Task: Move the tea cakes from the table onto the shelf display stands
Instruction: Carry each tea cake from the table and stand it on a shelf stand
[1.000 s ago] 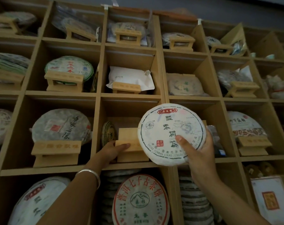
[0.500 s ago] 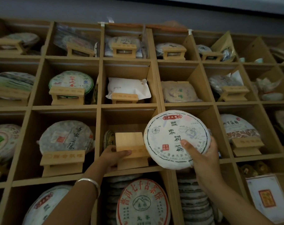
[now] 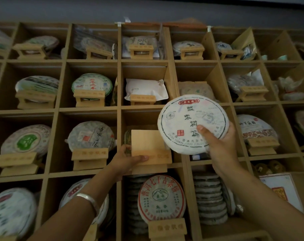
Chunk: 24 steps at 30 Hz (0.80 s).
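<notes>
White paper-wrapped tea cake (image 3: 193,124), green ring border and red seals, held upright in front of the shelf (image 3: 88,109), face toward camera. Right hand (image 3: 217,145) grips its lower right edge, thumb across the front, fingers curled behind. Cake overlaps the upper right corner of an empty wooden display stand (image 3: 150,151) in the centre compartment. Left hand (image 3: 125,160) holds the stand's left side, thumb laid on its front label bar. Silver bangle (image 3: 88,200) on left wrist.
</notes>
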Available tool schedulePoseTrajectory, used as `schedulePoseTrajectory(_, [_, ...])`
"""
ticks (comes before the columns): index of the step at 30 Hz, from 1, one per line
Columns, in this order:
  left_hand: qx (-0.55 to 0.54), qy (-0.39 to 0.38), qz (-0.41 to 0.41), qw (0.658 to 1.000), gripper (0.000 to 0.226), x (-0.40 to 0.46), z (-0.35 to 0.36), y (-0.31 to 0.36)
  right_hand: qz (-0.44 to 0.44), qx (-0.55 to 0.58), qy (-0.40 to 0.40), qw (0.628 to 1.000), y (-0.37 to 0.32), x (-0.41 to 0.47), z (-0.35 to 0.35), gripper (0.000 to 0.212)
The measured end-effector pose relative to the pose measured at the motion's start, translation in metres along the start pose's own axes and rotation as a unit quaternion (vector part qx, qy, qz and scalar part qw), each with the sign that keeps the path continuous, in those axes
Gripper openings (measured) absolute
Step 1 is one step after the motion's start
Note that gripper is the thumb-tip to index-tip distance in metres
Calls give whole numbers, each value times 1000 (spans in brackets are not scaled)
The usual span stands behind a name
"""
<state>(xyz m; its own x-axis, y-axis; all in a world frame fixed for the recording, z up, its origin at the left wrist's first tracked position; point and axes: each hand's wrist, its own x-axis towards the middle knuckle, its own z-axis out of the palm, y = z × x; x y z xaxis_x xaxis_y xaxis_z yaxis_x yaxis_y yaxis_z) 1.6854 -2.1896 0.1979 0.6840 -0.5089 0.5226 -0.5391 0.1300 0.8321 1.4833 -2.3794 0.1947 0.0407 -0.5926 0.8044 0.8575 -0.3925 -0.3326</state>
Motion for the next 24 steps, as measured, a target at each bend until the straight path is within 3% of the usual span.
schedulePoseTrajectory(9, [33,-95,13,995,89,-69,-17,52,-17,26,-63,998,-29,-2,31,75])
schedulePoseTrajectory(16, [22,-146,-15,989,79,-94,-25,67,-5,47,-125,991,-35,-9,52,76])
schedulePoseTrajectory(24, [-5,-138,-32,990,74,-101,-27,67,65,22,-168,983,-19,-28,60,66])
